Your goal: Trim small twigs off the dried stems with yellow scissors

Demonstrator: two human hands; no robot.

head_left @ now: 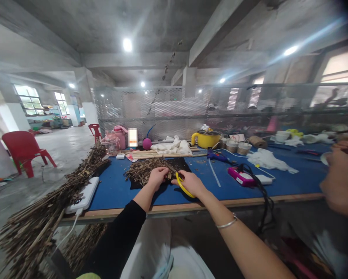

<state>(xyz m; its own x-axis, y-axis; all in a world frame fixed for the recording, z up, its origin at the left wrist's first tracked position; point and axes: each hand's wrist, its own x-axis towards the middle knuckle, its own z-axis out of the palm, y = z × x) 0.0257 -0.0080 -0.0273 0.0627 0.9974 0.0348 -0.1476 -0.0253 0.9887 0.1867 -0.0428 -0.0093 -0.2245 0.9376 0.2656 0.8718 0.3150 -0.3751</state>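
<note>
The plant pile [139,170] lies left of the glue gun [217,156].

From where I stood, the person's left arm [111,248], toward seven o'clock, wore a close-fitting, plain black fabric sleeve [118,232] ending short of the wrist. A slim, rounded, silver-coloured bangle [226,222] circled the bare right forearm [246,248] near five o'clock. Pale whitish, creased cloth [147,244] covered the lap at six.

The wearer has two hands, left hand [158,177] and right hand [191,183]. There is one yellow-handled tool [180,183], one heap of dried plants [141,170], one black cloth [185,164], two red chairs [21,145], one yellow pot [208,140], one purple ball [146,143], one blue glue gun [217,155], one twine spool [258,142] and, crowded together, perhaps three small cups [244,148].
</note>
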